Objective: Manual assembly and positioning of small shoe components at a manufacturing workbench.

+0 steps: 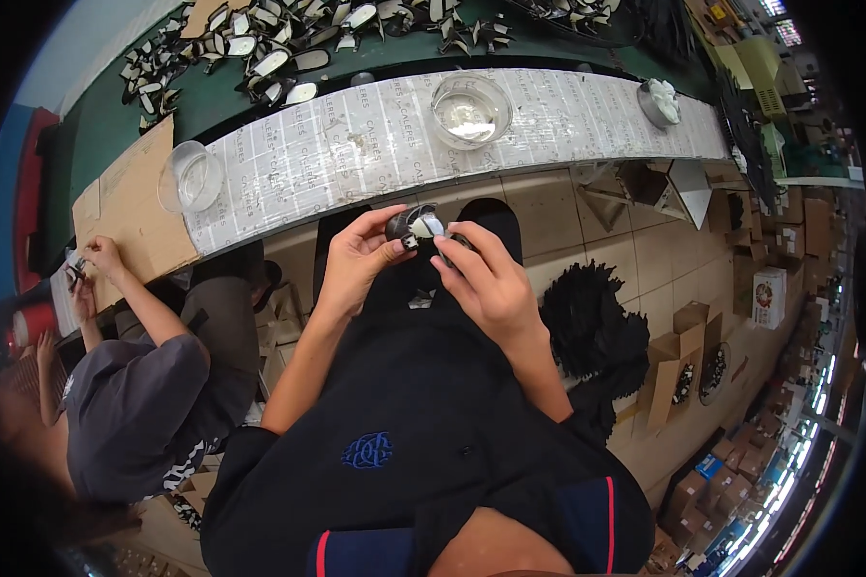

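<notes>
In front of my chest, my left hand (363, 255) pinches a small curved black-and-white piece (412, 225) that looks like a shoe part. Its black rounded side faces up and left, and its pale inner face turns toward my other hand. The fingers of my right hand (486, 279) are closed on a small thing with a whitish tip (433, 224), which meets or nearly meets the pale face. A dark part of this thing shows between those fingers; its kind is unclear. Both hands are above my lap, short of the bench edge.
The long bench (308, 154) carries a clear round bowl (471, 111), a clear tub (194, 178) and a cup with white stuff (659, 104). Black-and-white shoe parts (269, 62) lie heaped behind. A co-worker (144, 385) sits at left. Black strips (597, 322) and cartons (678, 361) are at right.
</notes>
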Action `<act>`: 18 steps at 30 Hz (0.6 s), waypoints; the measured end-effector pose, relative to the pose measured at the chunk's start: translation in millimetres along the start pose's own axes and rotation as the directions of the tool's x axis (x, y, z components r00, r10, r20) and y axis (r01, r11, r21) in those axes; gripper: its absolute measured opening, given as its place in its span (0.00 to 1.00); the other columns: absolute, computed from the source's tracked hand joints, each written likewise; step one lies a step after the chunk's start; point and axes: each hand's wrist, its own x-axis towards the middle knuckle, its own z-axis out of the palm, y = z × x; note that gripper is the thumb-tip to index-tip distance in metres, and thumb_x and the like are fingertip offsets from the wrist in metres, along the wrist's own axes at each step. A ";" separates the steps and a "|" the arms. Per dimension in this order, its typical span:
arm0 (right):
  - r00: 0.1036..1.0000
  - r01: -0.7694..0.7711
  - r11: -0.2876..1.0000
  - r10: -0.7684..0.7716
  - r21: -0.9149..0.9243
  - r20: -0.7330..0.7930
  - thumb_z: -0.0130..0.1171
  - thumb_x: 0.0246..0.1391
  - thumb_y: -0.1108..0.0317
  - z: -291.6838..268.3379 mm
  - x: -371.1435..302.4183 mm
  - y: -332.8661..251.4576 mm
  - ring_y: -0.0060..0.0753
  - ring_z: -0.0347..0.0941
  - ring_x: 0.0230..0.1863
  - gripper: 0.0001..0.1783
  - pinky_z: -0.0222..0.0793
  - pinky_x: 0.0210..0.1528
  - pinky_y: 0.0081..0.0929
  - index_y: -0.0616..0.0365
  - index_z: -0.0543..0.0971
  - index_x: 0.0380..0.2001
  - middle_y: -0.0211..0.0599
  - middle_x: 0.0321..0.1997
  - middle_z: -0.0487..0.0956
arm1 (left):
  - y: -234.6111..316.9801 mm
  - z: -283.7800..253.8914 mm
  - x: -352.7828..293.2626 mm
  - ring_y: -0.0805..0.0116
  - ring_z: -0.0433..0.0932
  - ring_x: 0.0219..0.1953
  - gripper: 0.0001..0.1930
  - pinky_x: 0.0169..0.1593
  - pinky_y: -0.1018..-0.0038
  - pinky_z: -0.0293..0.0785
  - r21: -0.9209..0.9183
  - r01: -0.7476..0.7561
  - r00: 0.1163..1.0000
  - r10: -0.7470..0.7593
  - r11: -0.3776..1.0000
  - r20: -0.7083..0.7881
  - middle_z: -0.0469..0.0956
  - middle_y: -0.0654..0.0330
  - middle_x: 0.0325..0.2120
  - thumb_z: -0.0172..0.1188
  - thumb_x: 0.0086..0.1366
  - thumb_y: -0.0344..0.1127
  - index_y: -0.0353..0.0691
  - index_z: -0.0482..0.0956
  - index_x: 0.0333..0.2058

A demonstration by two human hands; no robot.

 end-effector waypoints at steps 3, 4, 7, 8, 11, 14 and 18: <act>1.000 0.000 1.000 0.000 0.018 -0.002 0.70 0.47 0.76 -2.0 -1.6 -4.9 0.44 0.80 0.41 0.19 0.79 0.39 0.32 0.64 0.79 0.44 0.45 0.47 0.77 | 2.0 4.3 -2.1 0.68 0.79 0.49 0.23 0.51 0.70 0.81 -0.001 0.002 1.000 -0.002 1.000 0.017 0.78 0.56 0.49 0.64 0.63 0.24 0.31 0.72 0.57; 1.000 -0.001 1.000 0.001 0.031 -0.009 0.70 0.47 0.76 -2.7 -1.5 -6.5 0.44 0.80 0.40 0.19 0.79 0.39 0.32 0.64 0.79 0.44 0.45 0.47 0.77 | 1.6 5.3 -2.3 0.68 0.79 0.49 0.23 0.51 0.70 0.81 -0.002 0.003 1.000 -0.003 1.000 0.024 0.78 0.56 0.49 0.64 0.63 0.24 0.31 0.72 0.57; 1.000 -0.008 0.999 0.009 0.045 -0.011 0.70 0.48 0.76 -3.7 -2.4 -8.3 0.44 0.80 0.40 0.18 0.79 0.38 0.32 0.64 0.79 0.44 0.45 0.47 0.77 | -0.7 4.7 -3.8 0.68 0.79 0.50 0.24 0.52 0.72 0.81 0.018 -0.003 0.999 0.003 1.000 0.041 0.78 0.55 0.49 0.67 0.62 0.29 0.31 0.72 0.56; 1.000 -0.013 0.999 0.014 0.045 -0.006 0.70 0.48 0.76 -4.1 -2.9 -9.0 0.44 0.80 0.40 0.18 0.79 0.38 0.32 0.64 0.79 0.44 0.45 0.47 0.77 | -0.6 5.9 -4.8 0.68 0.79 0.50 0.24 0.52 0.72 0.81 0.017 -0.002 0.999 0.001 1.000 0.041 0.78 0.55 0.49 0.67 0.62 0.29 0.31 0.72 0.56; 0.999 -0.033 0.999 0.033 0.043 0.000 0.70 0.48 0.76 -3.2 -5.1 -7.6 0.45 0.79 0.39 0.18 0.79 0.39 0.32 0.63 0.79 0.43 0.45 0.46 0.77 | 1.3 9.6 -6.8 0.68 0.79 0.50 0.23 0.52 0.71 0.81 0.004 -0.014 0.999 0.013 1.000 0.052 0.78 0.55 0.49 0.67 0.63 0.30 0.32 0.73 0.55; 0.997 -0.074 0.993 0.075 0.096 -0.006 0.70 0.48 0.76 -4.3 -5.4 -7.1 0.45 0.79 0.40 0.17 0.79 0.39 0.32 0.63 0.80 0.43 0.44 0.46 0.77 | 1.8 10.4 -6.2 0.68 0.79 0.49 0.23 0.52 0.70 0.81 -0.017 -0.006 0.999 0.007 1.000 0.051 0.78 0.55 0.49 0.67 0.63 0.31 0.31 0.73 0.55; 0.994 -0.097 0.984 0.103 0.151 -0.031 0.69 0.48 0.76 -5.8 -4.9 -4.5 0.43 0.80 0.42 0.16 0.79 0.39 0.31 0.62 0.80 0.43 0.44 0.47 0.78 | 3.6 10.3 -6.9 0.69 0.79 0.49 0.22 0.51 0.71 0.82 -0.025 0.023 0.999 -0.023 0.999 0.026 0.78 0.56 0.48 0.66 0.64 0.29 0.31 0.73 0.55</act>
